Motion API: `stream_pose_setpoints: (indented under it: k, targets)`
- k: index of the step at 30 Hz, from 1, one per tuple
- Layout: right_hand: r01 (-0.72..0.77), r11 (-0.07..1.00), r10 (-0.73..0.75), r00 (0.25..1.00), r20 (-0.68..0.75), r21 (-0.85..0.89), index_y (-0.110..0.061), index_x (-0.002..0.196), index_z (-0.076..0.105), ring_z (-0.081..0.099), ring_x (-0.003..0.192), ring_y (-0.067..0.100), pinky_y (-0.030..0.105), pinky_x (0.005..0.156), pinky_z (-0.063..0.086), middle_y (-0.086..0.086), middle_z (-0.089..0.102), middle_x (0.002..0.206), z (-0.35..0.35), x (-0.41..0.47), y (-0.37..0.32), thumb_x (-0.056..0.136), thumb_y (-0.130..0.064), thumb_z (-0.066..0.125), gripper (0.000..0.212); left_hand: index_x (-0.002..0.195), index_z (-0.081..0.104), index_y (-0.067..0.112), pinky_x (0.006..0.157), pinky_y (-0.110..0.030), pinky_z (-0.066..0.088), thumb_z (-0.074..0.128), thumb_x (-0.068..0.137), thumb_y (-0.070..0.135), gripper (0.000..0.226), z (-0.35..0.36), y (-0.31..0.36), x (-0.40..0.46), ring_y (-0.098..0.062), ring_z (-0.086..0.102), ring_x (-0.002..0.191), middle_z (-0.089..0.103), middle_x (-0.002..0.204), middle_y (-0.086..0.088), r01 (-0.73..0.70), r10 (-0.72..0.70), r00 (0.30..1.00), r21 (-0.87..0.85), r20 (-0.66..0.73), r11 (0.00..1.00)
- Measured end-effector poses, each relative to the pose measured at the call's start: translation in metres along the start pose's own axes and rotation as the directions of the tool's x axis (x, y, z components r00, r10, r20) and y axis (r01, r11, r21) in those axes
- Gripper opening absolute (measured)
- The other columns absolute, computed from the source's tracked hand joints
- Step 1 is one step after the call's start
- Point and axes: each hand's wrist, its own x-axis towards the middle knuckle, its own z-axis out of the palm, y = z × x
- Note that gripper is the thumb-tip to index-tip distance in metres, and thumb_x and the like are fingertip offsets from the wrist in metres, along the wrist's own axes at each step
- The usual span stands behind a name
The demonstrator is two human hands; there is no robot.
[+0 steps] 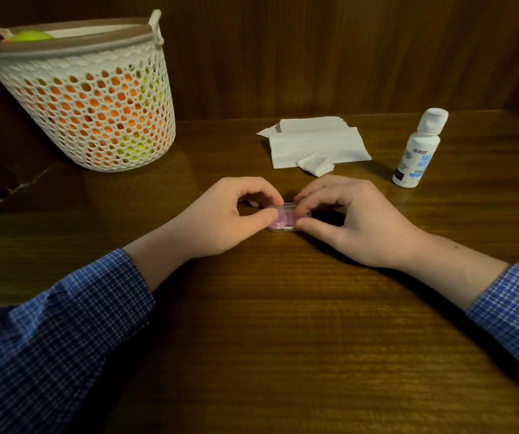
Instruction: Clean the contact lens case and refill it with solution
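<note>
Head view only is supplied. Contact lens case (281, 220), pink with a clear shell, is seen lying flat on the wooden table (283, 339), its long axis running roughly left to right between the two hands. Its left end is pinched by the left hand (226, 217) between thumb and curled fingers; its right end is pinched likewise by the right hand (355, 220). Both hands are equally near. Whether the lids are on cannot be told. Solution bottle (418, 148), capped and upright, is placed beyond and to the right, nearer the right hand; folded tissues (317, 145) are laid directly beyond the case. Opening is judged the step in hand.
</note>
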Motion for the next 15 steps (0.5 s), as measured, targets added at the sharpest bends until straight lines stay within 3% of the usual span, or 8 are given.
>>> stream_pose_setpoints:
  k: [7,12,15]
  targets:
    - [-0.001,1.0,0.003,0.998,-0.061,0.025,-0.034,0.106,0.075,0.063,0.106,0.001,0.013,0.089,0.051,-0.016,0.07,0.109,-0.001,-0.003,-0.001,0.089,-0.043,0.067,0.021,0.121,0.066,0.034,0.088,-0.017,0.05,0.062,0.1,0.026,0.022,-0.001,-0.001,-0.001,0.003,0.061,0.107,0.065,0.116,0.018,0.068,-0.069,0.997,-0.024,-0.04,0.997]
    - [-0.138,0.99,0.134,0.977,-0.167,-0.012,-0.032,0.113,0.072,0.064,0.103,-0.001,0.031,0.093,0.057,-0.015,0.071,0.107,-0.01,-0.013,-0.002,0.093,-0.03,0.069,0.021,0.117,0.065,0.03,0.084,-0.021,0.056,0.063,0.099,0.024,0.019,0.0,0.028,-0.017,0.001,0.062,0.099,0.063,0.111,0.015,0.168,-0.162,0.968,0.013,-0.191,0.986]
    - [-0.228,0.974,0.222,0.952,-0.21,-0.005,-0.03,0.115,0.072,0.063,0.106,0.001,0.039,0.098,0.057,-0.014,0.07,0.109,-0.021,-0.036,-0.012,0.095,-0.026,0.068,0.021,0.106,0.068,0.029,0.076,-0.018,0.052,0.064,0.097,0.023,0.012,0.015,0.065,-0.055,0.0,0.061,0.091,0.063,0.101,0.016,0.093,-0.088,0.938,-0.003,-0.335,0.996]
